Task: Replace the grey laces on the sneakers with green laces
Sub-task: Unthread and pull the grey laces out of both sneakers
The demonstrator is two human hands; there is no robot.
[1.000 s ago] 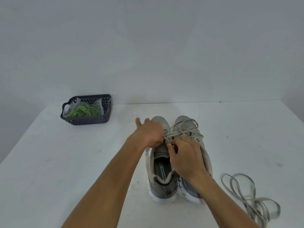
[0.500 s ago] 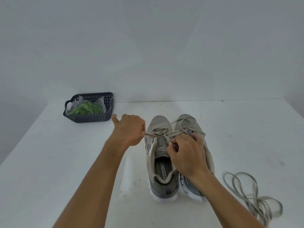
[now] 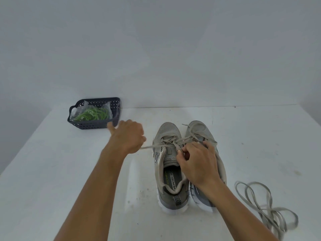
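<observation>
Two grey sneakers (image 3: 171, 164) were set side by side on the white table (image 3: 52, 171), toes away. A grey lace (image 3: 161, 145) was gripped in the fisted left hand (image 3: 128, 136) and drawn taut leftward. Lace at the eyelets was apparently pinched by the right hand (image 3: 196, 164). A loose removed lace (image 3: 267, 209) lay well right. Bagged green laces (image 3: 92, 114) sat in a dark basket (image 3: 97, 125).

hands (image 3: 129, 134) (image 3: 196, 161) on grey lace (image 3: 156, 145)

sneakers (image 3: 171, 173) grey, white soles | laces (image 3: 93, 114) green | basket (image 3: 97, 123) dark perforated
</observation>
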